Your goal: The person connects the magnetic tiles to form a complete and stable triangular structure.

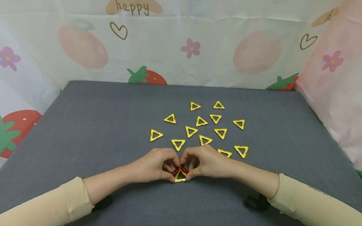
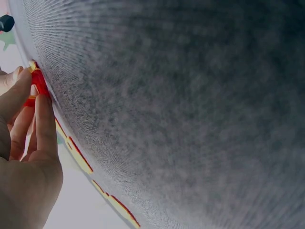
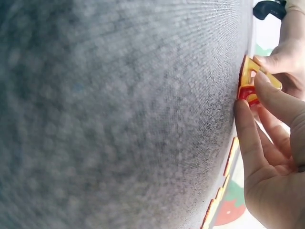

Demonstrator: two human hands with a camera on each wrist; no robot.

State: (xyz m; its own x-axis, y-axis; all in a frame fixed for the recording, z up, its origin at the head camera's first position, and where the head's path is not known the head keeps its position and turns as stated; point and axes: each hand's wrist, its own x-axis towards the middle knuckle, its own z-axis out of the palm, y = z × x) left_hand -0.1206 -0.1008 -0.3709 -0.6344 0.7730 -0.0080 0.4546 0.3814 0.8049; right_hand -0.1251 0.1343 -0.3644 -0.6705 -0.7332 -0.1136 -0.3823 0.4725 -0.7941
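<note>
At the front middle of the table, both hands hold a small group of red and yellow magnetic triangle tiles [image 1: 180,180]. My left hand [image 1: 152,164] pinches it from the left between thumb and fingers, and my right hand [image 1: 210,161] does the same from the right. A yellow-edged triangle faces me, with red sides tilted up behind it. The left wrist view has a red tile [image 2: 41,83] at the fingertips, low over the cloth. In the right wrist view, a yellow tile [image 3: 245,71] stands up from the cloth between the two hands. Fingers hide part of the group.
Several yellow triangle tiles lie flat and spread out beyond the hands, among them one at the left [image 1: 156,135], one at the back [image 1: 218,105] and one near the right forearm [image 1: 241,151]. A printed curtain [image 1: 175,37] borders the grey tablecloth [image 1: 85,131].
</note>
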